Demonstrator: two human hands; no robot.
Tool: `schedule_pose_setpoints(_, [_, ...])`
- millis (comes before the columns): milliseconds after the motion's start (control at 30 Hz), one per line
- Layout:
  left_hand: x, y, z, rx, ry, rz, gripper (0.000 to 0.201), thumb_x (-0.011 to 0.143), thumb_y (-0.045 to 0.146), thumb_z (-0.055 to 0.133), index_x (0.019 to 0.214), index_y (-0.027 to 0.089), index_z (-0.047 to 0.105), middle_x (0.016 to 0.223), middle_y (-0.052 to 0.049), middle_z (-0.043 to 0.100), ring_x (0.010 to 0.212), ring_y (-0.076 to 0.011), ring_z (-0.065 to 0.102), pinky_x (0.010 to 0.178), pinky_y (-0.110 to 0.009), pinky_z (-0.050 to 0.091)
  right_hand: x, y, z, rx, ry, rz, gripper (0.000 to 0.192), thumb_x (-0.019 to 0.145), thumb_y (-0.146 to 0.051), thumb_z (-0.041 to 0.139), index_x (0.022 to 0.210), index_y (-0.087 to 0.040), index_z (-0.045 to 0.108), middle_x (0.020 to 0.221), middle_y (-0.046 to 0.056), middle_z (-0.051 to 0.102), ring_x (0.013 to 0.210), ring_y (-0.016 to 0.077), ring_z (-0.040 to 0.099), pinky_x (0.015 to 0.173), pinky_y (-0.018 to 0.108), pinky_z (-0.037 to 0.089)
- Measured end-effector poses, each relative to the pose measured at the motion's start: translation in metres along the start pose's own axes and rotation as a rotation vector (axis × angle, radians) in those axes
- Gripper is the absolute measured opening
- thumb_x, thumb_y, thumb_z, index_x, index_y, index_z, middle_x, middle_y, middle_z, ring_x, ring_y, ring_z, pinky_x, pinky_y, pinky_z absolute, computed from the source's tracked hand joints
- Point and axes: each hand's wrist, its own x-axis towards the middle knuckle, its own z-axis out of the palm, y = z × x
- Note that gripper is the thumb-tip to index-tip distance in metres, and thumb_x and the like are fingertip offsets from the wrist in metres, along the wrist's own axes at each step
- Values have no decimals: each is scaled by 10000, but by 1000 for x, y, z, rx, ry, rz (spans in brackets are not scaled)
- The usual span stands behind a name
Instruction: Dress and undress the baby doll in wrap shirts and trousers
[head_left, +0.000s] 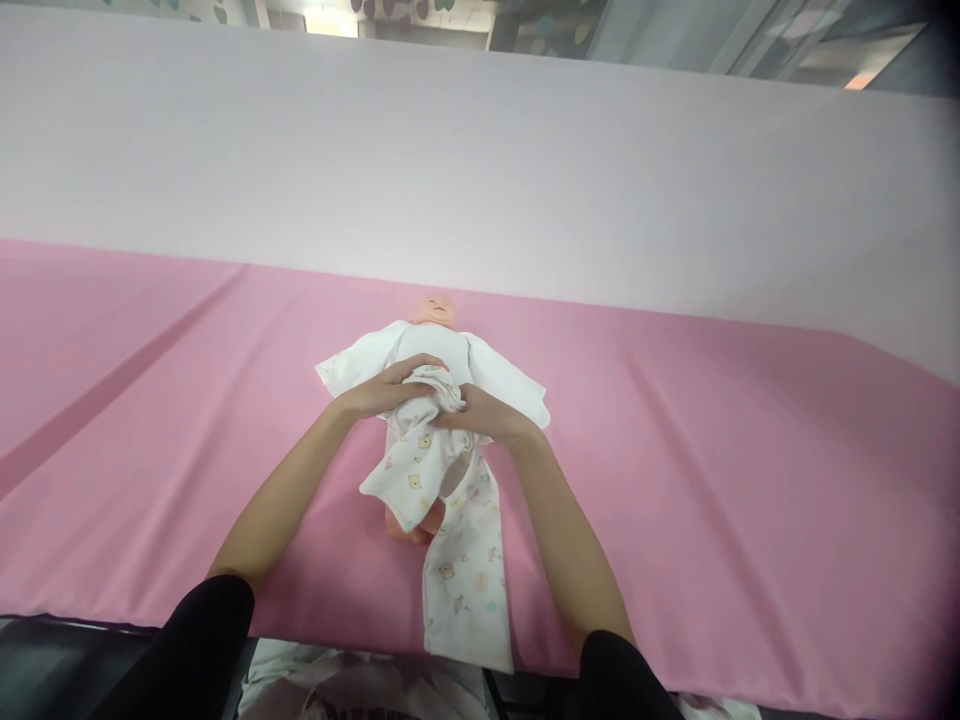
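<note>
A baby doll (435, 310) lies on its back on the pink sheet (712, 480), head away from me, wearing a white top (495, 372). Over its belly and legs lie white printed baby trousers (465, 570), one leg reaching the near edge. My left hand (382, 390) grips the bunched waist of the trousers at the doll's middle. My right hand (487, 418) pinches the same bunched cloth from the other side. The doll's feet (416, 528) show below the cloth.
A pale pink cloth wall (480, 170) stands behind the pink surface. Below the near edge lies a crumpled white bag or cloth (360, 685). Black edging (45, 660) runs under the front left.
</note>
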Motion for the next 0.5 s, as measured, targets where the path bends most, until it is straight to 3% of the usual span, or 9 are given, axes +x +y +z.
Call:
schedule_pose_setpoints(100, [-1,0,0,75,-66,1,489,748,372,667,1192,212,538,1171,-71,594,1038,-200,572,814,-293,478,2,0,-1,88,-72,-97,301,683,-246,739,960,-163,654,904,25,684,843,174,621,734,262,489])
schedule_pose_setpoints(200, [-1,-1,-3,142,-132,-22,624,675,346,740,1250,227,528,1173,-67,611,1020,-206,589,794,-299,490,4,-3,0,251,-89,-150,366,691,-218,709,1048,-173,640,1001,33,682,888,167,625,766,259,493])
schedule_pose_setpoints(267, [-1,-3,-7,183,-130,-38,543,689,349,723,1194,206,583,1086,-54,651,963,-198,607,785,-298,488,4,-4,2,335,-65,-137,398,693,-220,710,1081,-187,628,1042,43,678,899,169,630,762,258,502])
schedule_pose_setpoints(367, [0,-5,-15,247,-33,-61,318,743,372,657,971,151,674,895,-37,683,818,-178,613,715,-284,473,3,-7,5,376,-26,-95,439,709,-282,730,1124,-204,607,1071,52,672,912,177,636,749,263,519])
schedule_pose_setpoints(500, [1,-9,-22,93,32,-94,245,753,326,640,903,136,675,831,-27,678,728,-145,599,650,-254,456,3,-6,8,209,-102,-39,508,650,-317,803,1112,-212,620,1049,54,681,937,207,636,737,286,539])
